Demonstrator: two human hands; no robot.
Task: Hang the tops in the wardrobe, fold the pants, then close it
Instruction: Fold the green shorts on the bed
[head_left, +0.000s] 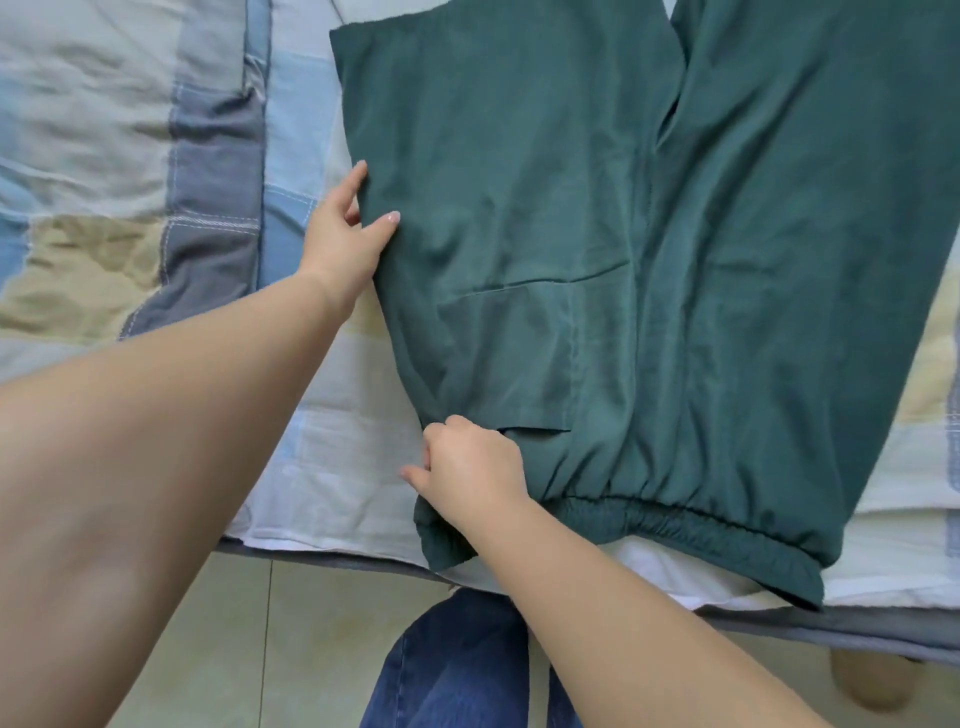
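Patchwork bed (156, 156), green pants (597, 234) lengthwise, waistband nearest.

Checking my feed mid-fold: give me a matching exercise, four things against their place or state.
Things:
1. left hand
2. right hand
3. green pants
4. elastic waistband

Place or state:
A. spread flat on the quilt
B. at the near edge of the bed
C. pinches the pants' side edge, farther up the leg
D. grips the fabric near the waistband corner

Pairs: 1-C, 2-D, 3-A, 4-B
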